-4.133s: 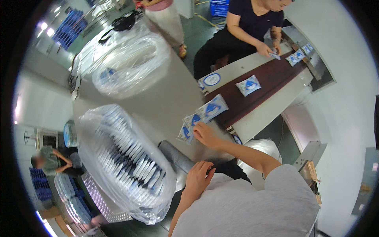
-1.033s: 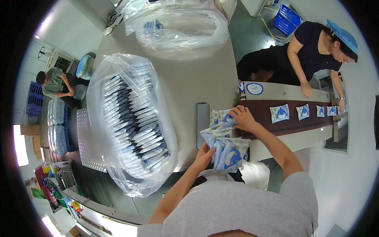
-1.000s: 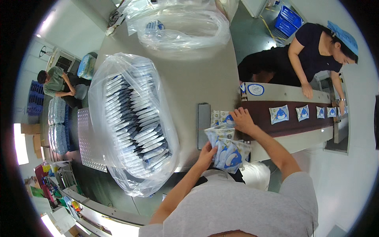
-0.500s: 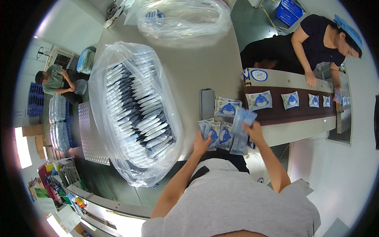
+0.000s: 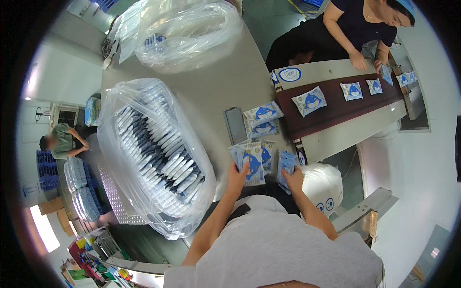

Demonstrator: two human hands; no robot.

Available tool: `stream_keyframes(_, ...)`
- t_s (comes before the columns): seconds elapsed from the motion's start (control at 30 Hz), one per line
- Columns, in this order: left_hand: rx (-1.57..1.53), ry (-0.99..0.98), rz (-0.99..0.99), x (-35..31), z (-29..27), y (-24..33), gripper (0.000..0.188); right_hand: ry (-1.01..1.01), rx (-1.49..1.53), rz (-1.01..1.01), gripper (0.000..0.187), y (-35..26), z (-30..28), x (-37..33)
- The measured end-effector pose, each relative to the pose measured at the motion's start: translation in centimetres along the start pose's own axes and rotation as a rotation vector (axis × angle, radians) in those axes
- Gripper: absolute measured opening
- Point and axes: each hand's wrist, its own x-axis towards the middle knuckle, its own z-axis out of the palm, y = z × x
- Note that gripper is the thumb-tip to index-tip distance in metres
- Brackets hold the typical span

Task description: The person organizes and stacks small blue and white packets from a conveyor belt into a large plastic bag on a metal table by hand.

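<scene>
My left hand [image 5: 237,176] is closed on a few flat white-and-blue packets [image 5: 251,163] with a blue whale picture, upright at the table's near edge. My right hand [image 5: 294,179] grips more such packets [image 5: 286,165], turned nearly edge-on, just right of them. Another packet stands partly hidden between the two bunches. Beyond my hands, two loose packets [image 5: 264,113] overlap where the belt meets the table. Left of them lies a grey flat block [image 5: 234,126].
A big clear bag [image 5: 201,158] holding rows of packets lies left on the table [image 5: 211,81]. A second clear bag [image 5: 192,53] is behind. On the right a dark red belt [image 5: 331,108] carries spaced packets; a co-worker [image 5: 355,48] handles one. Another person [image 5: 67,141] sits far left.
My right hand has drawn nearer to me, bringing its packets lower and upright. Another packet has come off the belt onto the loose ones. The whole view has turned.
</scene>
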Motion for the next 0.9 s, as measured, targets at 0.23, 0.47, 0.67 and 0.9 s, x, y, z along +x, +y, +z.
stream_keyframes(0.23,-0.195,-0.062,0.107,-5.5,-3.2,4.9,0.037,0.100,0.009,-0.267,0.069,-2.2,8.0,3.1)
stream_keyframes(0.47,-0.256,0.110,0.268,-8.0,-7.7,8.2,0.034,-0.364,0.690,-0.106,0.068,-7.2,0.2,0.9)
stream_keyframes(0.67,0.253,0.202,0.528,-8.4,-7.9,9.1,0.043,-1.002,0.881,-0.257,0.077,-13.4,1.3,-0.6)
stream_keyframes(0.9,0.297,0.587,0.760,-15.2,-17.4,9.9,0.051,-1.163,0.615,-0.351,0.076,-33.1,11.0,-4.5)
